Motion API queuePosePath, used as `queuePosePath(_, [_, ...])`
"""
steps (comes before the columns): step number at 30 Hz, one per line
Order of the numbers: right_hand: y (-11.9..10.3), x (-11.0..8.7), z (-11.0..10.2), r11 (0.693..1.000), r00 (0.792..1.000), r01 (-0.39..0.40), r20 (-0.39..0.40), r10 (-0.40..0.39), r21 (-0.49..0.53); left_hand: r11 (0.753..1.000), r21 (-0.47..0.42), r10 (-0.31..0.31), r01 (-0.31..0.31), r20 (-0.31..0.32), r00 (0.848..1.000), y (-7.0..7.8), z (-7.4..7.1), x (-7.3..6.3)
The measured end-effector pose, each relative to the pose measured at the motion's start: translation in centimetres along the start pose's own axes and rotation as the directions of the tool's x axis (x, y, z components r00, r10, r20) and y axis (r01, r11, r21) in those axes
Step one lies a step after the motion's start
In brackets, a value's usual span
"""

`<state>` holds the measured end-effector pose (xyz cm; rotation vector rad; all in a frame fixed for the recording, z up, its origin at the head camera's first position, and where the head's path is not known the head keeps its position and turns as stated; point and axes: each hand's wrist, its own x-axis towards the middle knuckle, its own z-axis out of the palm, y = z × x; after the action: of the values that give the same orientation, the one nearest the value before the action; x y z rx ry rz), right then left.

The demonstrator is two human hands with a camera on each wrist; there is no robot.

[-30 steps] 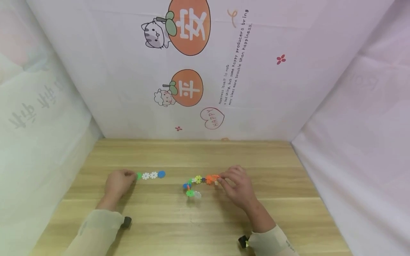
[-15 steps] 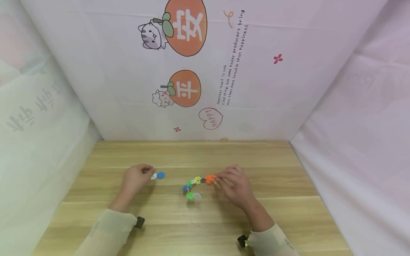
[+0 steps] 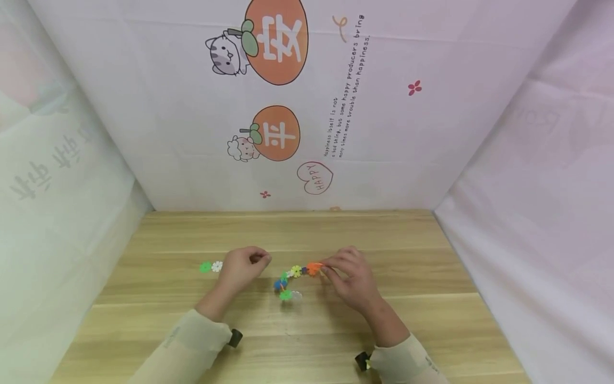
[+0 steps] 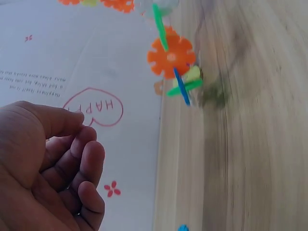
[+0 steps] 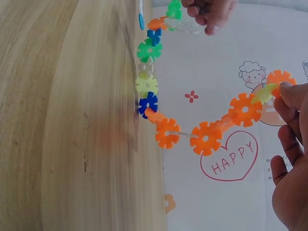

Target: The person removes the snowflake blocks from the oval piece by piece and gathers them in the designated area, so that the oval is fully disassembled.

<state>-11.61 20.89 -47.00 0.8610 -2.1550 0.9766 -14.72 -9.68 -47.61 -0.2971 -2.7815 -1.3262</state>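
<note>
A chain of interlocking snowflake discs (image 3: 296,271), orange, yellow, blue, green, white and clear, hangs in a curve over the table. My right hand (image 3: 352,280) pinches its end, an orange disc (image 5: 280,81), between thumb and fingers; the chain sags from there in the right wrist view. My left hand (image 3: 244,272) is just left of the chain, fingers loosely curled and holding nothing. Behind it lies a row of discs: a green disc (image 3: 205,266) and a white disc (image 3: 217,266) show, and the hand hides others. In the left wrist view the chain's orange disc (image 4: 171,53) hangs ahead of the fingers.
The wooden table (image 3: 288,346) meets a white printed cloth (image 3: 384,160) at the back, with cloth sides left and right. A blue disc (image 4: 183,227) shows at the bottom of the left wrist view.
My left hand has moved right, from beside the row's green disc, past the row, to near the chain. The right hand has stayed nearly still with the chain, whose free end has sunk slightly.
</note>
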Motion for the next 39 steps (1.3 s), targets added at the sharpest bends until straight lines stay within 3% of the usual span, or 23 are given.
queuePosePath(7, [-0.1, 0.1, 0.1, 1.000, 1.000, 0.017, -0.005, -0.017, 0.003, 0.997, -0.043, 0.059, -0.059, 0.004, 0.998, 2.0, 1.7, 0.2])
queuePosePath(15, [-0.3, 0.2, 0.3, 1.000, 1.000, 0.018, -0.005, -0.018, 0.000, 0.990, -0.100, 0.106, -0.103, 0.022, 0.994, 3.9, 2.5, 0.1])
queuePosePath(25, [-0.6, 0.5, 0.4, 1.000, 1.000, 0.008, 0.020, -0.008, 0.006, 0.958, -0.189, 0.229, -0.217, 0.047, 0.972, 6.2, 2.6, -0.2])
queuePosePath(39, [-1.2, 0.8, 0.4, 0.999, 0.999, 0.018, 0.030, -0.018, 0.027, 0.942, -0.195, 0.298, -0.272, 0.114, 0.948, 6.8, 2.7, -0.7])
